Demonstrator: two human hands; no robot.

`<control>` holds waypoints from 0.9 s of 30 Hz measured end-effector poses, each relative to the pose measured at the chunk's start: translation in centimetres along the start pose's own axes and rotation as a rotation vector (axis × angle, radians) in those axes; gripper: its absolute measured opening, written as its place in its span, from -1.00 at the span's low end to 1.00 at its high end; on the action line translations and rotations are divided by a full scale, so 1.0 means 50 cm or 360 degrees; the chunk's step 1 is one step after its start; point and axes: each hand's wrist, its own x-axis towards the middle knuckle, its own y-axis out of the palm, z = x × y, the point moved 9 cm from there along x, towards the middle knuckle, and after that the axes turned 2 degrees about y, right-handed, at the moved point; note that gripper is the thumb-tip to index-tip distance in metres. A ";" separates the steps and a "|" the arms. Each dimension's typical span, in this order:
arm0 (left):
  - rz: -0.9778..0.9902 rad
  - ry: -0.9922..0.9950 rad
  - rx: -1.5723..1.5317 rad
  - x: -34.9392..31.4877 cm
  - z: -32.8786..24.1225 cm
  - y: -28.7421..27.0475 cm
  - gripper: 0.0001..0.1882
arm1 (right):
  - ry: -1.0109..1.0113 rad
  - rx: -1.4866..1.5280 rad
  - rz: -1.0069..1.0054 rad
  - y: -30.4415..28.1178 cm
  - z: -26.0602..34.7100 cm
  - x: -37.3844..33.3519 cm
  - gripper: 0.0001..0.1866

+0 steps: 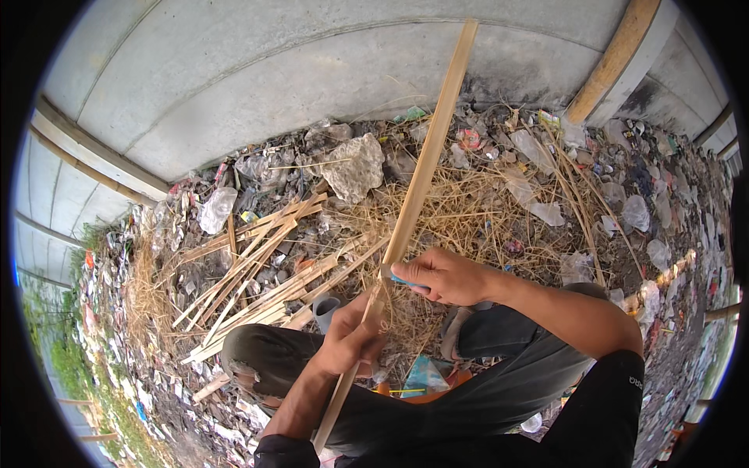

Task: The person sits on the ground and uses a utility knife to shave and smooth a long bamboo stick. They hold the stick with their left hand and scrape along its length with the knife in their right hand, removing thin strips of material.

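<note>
Two closed hands: the left hand wraps the long pale strip, which extends beyond both grips; the right hand clenches a blue-handled blade against it, just beyond the left grip. Sound technique probably calls for a shallow blade angle, left fingers clear of the edge.

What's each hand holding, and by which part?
Left hand: the long tan strip, on its stretch nearer the body. Right hand: a blue-handled tool, by its handle.
</note>
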 end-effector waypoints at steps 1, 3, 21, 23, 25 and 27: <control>-0.0018 0.0029 0.0053 -0.001 -0.003 0.000 -0.41 | 0.0021 0.0067 -0.0121 -0.028 0.013 -0.004 -0.30; -0.0046 0.0082 0.0157 0.000 -0.006 0.003 -0.36 | -0.0016 -0.0002 -0.0307 -0.056 0.031 -0.012 -0.30; 0.0091 0.0134 0.0490 -0.002 0.008 0.016 -0.31 | -0.0285 -0.0210 0.0716 0.073 0.055 -0.041 -0.69; -0.0053 0.0152 0.0636 0.009 0.003 -0.015 -0.30 | -0.0146 -0.0226 0.1091 0.132 0.054 -0.077 -0.72; -0.0150 0.0124 0.0656 0.009 -0.004 -0.024 -0.30 | -0.0026 -0.0301 0.1328 0.181 0.045 -0.101 -0.75; -0.0210 0.0086 0.0534 0.001 -0.008 -0.019 -0.29 | -0.0149 -0.0429 0.0797 0.095 0.064 -0.066 -0.64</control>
